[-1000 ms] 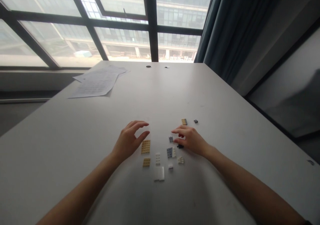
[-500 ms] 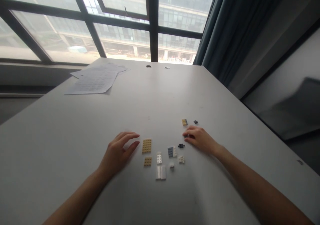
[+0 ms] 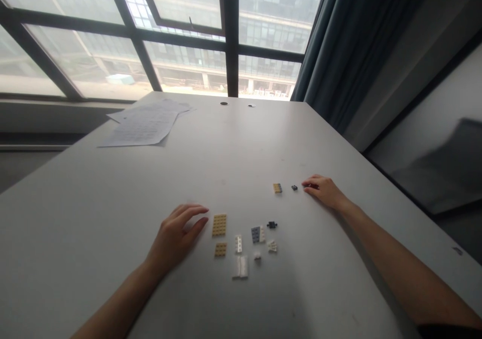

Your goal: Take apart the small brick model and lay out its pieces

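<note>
Left hand (image 3: 173, 234): your grip is wide, just left of the larger tan plate (image 3: 219, 225), below centre.
Right hand (image 3: 324, 191): you pinch a small grey piece (image 3: 306, 185), right of centre, near the dark piece (image 3: 294, 188).

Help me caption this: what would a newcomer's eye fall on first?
Probably the bright, black-framed glass window beyond the white rectangular table. Next, the two bare hands: the left hand left of a tan studded plastic plate, the right hand farther out, just right of a small black studded piece.
</note>
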Demonstrator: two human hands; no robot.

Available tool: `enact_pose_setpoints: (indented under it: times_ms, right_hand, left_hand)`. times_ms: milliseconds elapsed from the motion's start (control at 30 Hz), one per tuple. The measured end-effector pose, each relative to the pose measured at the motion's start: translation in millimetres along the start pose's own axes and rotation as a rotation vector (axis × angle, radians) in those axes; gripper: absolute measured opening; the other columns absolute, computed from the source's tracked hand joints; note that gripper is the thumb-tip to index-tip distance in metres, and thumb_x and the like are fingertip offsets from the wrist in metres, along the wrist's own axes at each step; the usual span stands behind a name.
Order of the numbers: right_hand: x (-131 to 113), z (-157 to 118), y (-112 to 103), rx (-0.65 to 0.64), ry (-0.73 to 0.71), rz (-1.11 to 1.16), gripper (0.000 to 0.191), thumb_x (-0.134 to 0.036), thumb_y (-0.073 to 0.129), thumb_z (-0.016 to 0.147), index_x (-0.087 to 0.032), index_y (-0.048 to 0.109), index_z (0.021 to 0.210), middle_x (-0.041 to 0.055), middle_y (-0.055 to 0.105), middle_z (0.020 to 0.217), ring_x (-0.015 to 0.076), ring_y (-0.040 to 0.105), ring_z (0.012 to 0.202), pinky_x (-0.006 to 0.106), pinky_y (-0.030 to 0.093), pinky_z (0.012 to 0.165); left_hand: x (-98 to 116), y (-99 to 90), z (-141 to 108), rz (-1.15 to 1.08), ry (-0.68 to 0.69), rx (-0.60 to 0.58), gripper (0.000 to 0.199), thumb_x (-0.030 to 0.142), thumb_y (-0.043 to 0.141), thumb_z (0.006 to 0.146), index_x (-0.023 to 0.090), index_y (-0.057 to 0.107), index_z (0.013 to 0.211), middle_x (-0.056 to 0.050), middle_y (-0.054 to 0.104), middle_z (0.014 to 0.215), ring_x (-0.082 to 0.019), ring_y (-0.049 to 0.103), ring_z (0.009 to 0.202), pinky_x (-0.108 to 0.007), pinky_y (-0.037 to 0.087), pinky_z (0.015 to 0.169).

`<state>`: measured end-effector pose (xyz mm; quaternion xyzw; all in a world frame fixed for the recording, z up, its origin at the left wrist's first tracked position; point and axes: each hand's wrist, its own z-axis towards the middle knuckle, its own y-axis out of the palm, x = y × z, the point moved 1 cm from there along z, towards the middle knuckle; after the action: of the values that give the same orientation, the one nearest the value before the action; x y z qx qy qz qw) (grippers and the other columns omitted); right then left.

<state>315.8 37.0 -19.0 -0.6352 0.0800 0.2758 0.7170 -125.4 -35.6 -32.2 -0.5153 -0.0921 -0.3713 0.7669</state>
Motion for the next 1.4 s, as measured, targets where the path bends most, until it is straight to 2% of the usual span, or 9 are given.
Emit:
enact_pose_setpoints:
  times_ms: [233, 400, 533, 700, 867, 1033, 1167, 1300, 1400]
  right_hand:
    - [7, -2, 2, 0.009, -0.023, 0.0, 0.022, -0.029, 0.062, 0.08, -0.019, 0.072, 0.098, 0.0049, 0.067, 0.093, 0.0159, 0.062, 0.07, 0.03, 0.05, 0.072]
    - [7, -12, 4, 0.107, 0.008, 0.064, 0.03, -0.034, 0.061, 0.083, -0.017, 0.068, 0.107, 0.0068, 0.065, 0.098, 0.0159, 0.062, 0.07, 0.031, 0.052, 0.07]
    - [0, -27, 5, 0.117, -0.005, 0.085, 0.028, -0.034, 0.06, 0.084, -0.019, 0.066, 0.107, 0.0071, 0.065, 0.1, 0.0165, 0.062, 0.072, 0.03, 0.053, 0.067]
    - [-9, -44, 5, 0.1, -0.025, 0.069, 0.026, -0.034, 0.057, 0.086, -0.02, 0.066, 0.106, 0.0068, 0.064, 0.099, 0.0169, 0.061, 0.072, 0.032, 0.053, 0.068]
    - [-16, -56, 5, 0.093, -0.029, 0.083, 0.026, -0.034, 0.057, 0.087, -0.02, 0.066, 0.107, 0.0071, 0.063, 0.101, 0.0173, 0.061, 0.074, 0.032, 0.055, 0.068]
    - [-34, -63, 6, 0.069, -0.075, 0.107, 0.025, -0.033, 0.056, 0.088, -0.022, 0.065, 0.109, 0.0077, 0.063, 0.104, 0.0177, 0.062, 0.078, 0.03, 0.056, 0.067]
    - [-57, -66, 10, 0.042, -0.187, 0.087, 0.022, -0.028, 0.056, 0.089, -0.022, 0.065, 0.109, 0.0082, 0.065, 0.103, 0.0203, 0.063, 0.089, 0.034, 0.055, 0.077]
    - [-77, -68, 21, -0.003, -0.319, 0.099, 0.022, -0.024, 0.055, 0.09, -0.021, 0.063, 0.11, 0.0085, 0.066, 0.102, 0.0209, 0.062, 0.095, 0.036, 0.053, 0.084]
    - [-85, -68, 28, -0.039, -0.356, 0.105, 0.022, -0.022, 0.055, 0.09, -0.02, 0.063, 0.111, 0.0089, 0.066, 0.103, 0.021, 0.061, 0.095, 0.036, 0.052, 0.085]
  left_hand:
    - [2, 0.0, 1, 0.003, 0.022, -0.031, 0.023, 0.037, 0.056, 0.088, 0.021, 0.064, 0.102, -0.006, 0.066, 0.104, -0.021, 0.06, 0.1, -0.035, 0.048, 0.093]
    - [6, 1.3, 3, -0.013, 0.113, -0.196, 0.034, 0.038, 0.06, 0.086, 0.023, 0.059, 0.116, -0.008, 0.063, 0.119, -0.022, 0.057, 0.11, -0.037, 0.046, 0.098]
    - [7, 4.6, 6, -0.005, 0.195, -0.313, 0.037, 0.037, 0.059, 0.087, 0.025, 0.059, 0.122, -0.008, 0.06, 0.126, -0.023, 0.055, 0.115, -0.039, 0.044, 0.101]
    - [9, 8.1, 11, 0.024, 0.259, -0.336, 0.033, 0.035, 0.06, 0.087, 0.026, 0.063, 0.118, -0.007, 0.063, 0.124, -0.023, 0.057, 0.111, -0.039, 0.047, 0.097]
    - [12, 11.5, 15, 0.034, 0.313, -0.36, 0.021, 0.032, 0.058, 0.088, 0.029, 0.07, 0.106, -0.004, 0.066, 0.12, -0.021, 0.059, 0.107, -0.037, 0.048, 0.094]
    - [16, 17.2, 20, 0.024, 0.354, -0.345, 0.019, 0.029, 0.058, 0.088, 0.028, 0.072, 0.101, -0.004, 0.068, 0.115, -0.02, 0.059, 0.103, -0.035, 0.05, 0.092]
    - [20, 23.2, 28, 0.017, 0.361, -0.337, 0.019, 0.03, 0.057, 0.089, 0.027, 0.073, 0.099, -0.005, 0.069, 0.112, -0.02, 0.059, 0.102, -0.035, 0.05, 0.09]
    - [26, 34.3, 45, 0.032, 0.37, -0.362, 0.019, 0.031, 0.057, 0.089, 0.027, 0.072, 0.099, -0.003, 0.069, 0.112, -0.02, 0.059, 0.102, -0.035, 0.05, 0.09]
    - [34, 48.7, 62, 0.026, 0.392, -0.373, 0.018, 0.031, 0.058, 0.089, 0.028, 0.072, 0.099, -0.002, 0.069, 0.111, -0.019, 0.06, 0.1, -0.035, 0.048, 0.09]
